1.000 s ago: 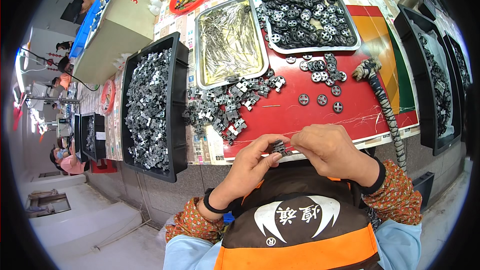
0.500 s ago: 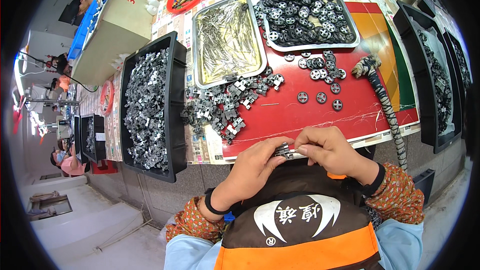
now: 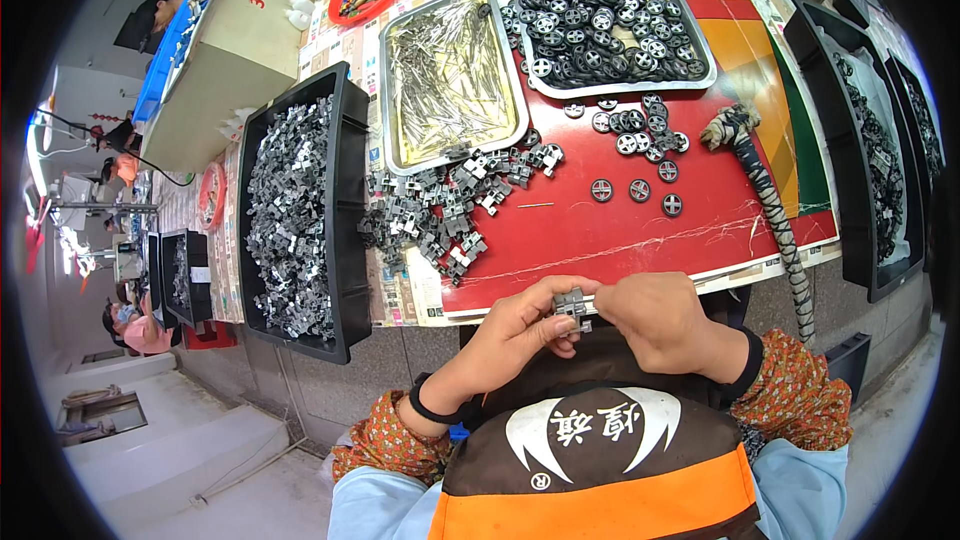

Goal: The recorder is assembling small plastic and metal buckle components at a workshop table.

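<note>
Just beyond the table's near edge, my left hand (image 3: 508,338) pinches a small grey plastic clip-like part (image 3: 572,306) between thumb and fingers. My right hand (image 3: 665,322) is curled close against the right side of this part, knuckles upward. Its fingertips are hidden, so what they grip does not show. Ahead and to the left, a loose heap of similar grey parts (image 3: 450,208) lies on the table. Several black spoked wheels (image 3: 639,191) are scattered on the red board (image 3: 590,240), where a single thin metal pin (image 3: 536,205) also lies.
A black bin (image 3: 345,240) full of grey parts stands left. Farther back are a metal tray (image 3: 387,105) of thin pins and another tray (image 3: 640,89) heaped with wheels. A tape-wrapped rod (image 3: 772,210) juts past the table edge at right, near more black bins (image 3: 860,230).
My right hand has rolled over from a visible pinch, knuckles now up and fingertips hidden. The grey part has turned slightly in my left fingers. The whole view has shifted a little.
</note>
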A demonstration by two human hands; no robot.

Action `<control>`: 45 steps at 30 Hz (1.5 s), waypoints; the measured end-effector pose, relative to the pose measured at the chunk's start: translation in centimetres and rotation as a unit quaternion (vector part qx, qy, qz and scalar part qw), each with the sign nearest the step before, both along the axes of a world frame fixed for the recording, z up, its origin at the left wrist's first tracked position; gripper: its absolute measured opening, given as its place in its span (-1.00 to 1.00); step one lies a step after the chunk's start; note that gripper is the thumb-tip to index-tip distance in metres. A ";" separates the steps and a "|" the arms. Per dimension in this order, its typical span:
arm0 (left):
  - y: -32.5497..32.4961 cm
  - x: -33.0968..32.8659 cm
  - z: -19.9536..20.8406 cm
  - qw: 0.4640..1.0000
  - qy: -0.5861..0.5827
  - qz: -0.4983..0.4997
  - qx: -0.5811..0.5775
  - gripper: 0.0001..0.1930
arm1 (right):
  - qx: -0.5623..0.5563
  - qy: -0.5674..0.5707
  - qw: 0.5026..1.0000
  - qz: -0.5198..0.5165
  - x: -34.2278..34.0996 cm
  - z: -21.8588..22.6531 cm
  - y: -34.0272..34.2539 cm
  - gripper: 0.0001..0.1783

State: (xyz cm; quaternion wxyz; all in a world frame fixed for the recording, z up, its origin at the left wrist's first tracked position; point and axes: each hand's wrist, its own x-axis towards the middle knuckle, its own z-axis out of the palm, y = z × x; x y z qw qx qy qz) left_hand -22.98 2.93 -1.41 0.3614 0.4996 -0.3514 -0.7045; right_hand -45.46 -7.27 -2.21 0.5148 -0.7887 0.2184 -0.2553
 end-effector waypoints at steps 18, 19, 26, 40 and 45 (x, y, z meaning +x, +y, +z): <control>0.1 -0.7 -1.5 0.993 0.043 0.107 -0.006 -0.67 | 0.382 0.017 0.923 -0.029 0.8 -0.2 0.3 -0.85; 0.1 -0.6 -1.5 0.993 0.042 0.108 -0.006 -0.67 | 0.382 0.017 0.923 -0.028 0.8 -0.1 0.3 -0.85; 0.2 -0.7 -1.5 0.994 0.015 0.107 -0.021 -0.69 | 0.376 0.044 0.925 -0.018 0.2 0.7 -0.1 -0.91; 0.8 -2.3 -2.2 0.994 0.027 0.102 -0.026 -0.69 | -0.101 0.010 0.994 -0.043 0.0 -0.6 0.8 -0.94; 0.4 -2.3 -1.2 0.929 -0.297 -0.004 -0.222 -0.68 | 0.569 -0.042 0.822 -0.001 -0.8 -0.7 0.8 -0.86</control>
